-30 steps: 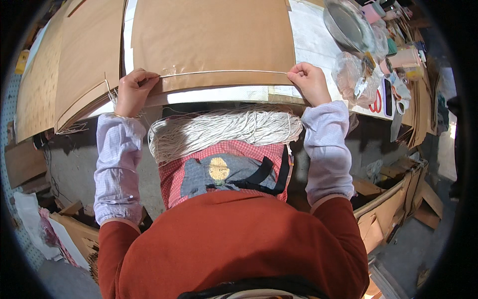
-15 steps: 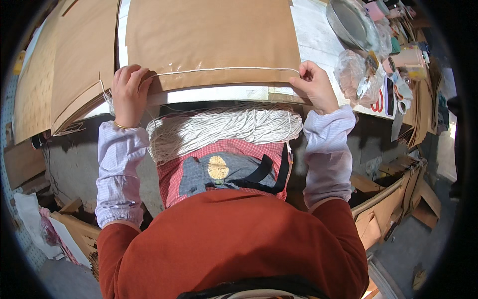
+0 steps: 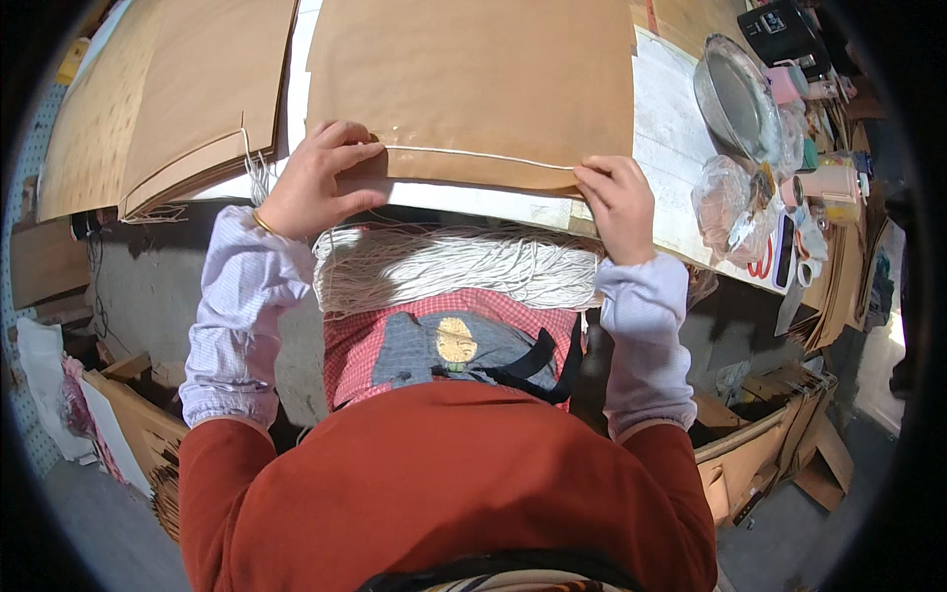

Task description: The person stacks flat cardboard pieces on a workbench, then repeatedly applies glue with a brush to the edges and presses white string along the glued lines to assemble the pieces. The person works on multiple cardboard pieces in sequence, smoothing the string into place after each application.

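Note:
A white cord (image 3: pixel 473 153) runs along the near edge of a large brown paper sheet (image 3: pixel 473 79). My left hand (image 3: pixel 321 183) lies over the sheet's near left part, fingertips pressing at the cord's left end and thumb spread away below. At the other end, my right hand (image 3: pixel 619 202) pinches the cord against the paper between thumb and fingers. The strip of paper in front of the cord curves down a little at the white table's (image 3: pixel 666 128) edge. Across my lap rests a thick bundle of white cords (image 3: pixel 454 264).
A stack of brown sheets (image 3: pixel 197 109) with cords hanging from it lies at left. On the right are a metal basin (image 3: pixel 732 99), a crumpled plastic bag (image 3: pixel 722 197), red-handled scissors (image 3: pixel 762 264) and a dark phone (image 3: pixel 784 240). Cardboard boxes (image 3: pixel 760 424) stand below.
Both hands have come inward along the cord, nearer each other. My left thumb has spread away from its fingers. The whole view has shifted, with the table appearing further right.

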### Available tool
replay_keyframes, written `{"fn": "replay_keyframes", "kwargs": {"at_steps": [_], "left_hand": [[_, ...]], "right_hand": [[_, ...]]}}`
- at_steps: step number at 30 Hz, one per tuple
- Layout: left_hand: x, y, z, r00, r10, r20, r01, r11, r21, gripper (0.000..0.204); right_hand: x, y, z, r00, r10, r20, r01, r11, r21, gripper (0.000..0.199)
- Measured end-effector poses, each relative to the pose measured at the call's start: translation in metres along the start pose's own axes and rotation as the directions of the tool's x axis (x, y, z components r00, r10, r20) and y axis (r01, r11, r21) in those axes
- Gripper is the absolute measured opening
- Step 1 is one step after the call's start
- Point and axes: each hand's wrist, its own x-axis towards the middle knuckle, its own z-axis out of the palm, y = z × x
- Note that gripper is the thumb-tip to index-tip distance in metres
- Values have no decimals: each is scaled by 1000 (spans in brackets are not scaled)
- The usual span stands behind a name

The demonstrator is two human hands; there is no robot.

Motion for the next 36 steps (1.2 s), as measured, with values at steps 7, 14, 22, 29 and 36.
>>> {"fn": "replay_keyframes", "kwargs": {"at_steps": [7,14,22,29,36], "left_hand": [[17,-8,14,914,-376,-152,387,921,52,20],[23,35,41,945,-90,-313,217,891,399,35],[1,18,42,928,-365,-75,345,766,543,103],[-13,-18,51,866,-342,-366,396,914,84,50],[-6,-9,55,862,-317,-396,401,904,148,47]], "right_hand": [[10,7,23,873,486,-40,-471,863,183,18],[41,-57,44,863,454,-220,-472,881,-34,42],[-4,-45,51,937,329,-118,-350,890,-292,82],[-9,-8,16,718,664,-210,-691,717,-93,49],[-7,-5,27,747,604,-278,-660,724,-202,33]]}}
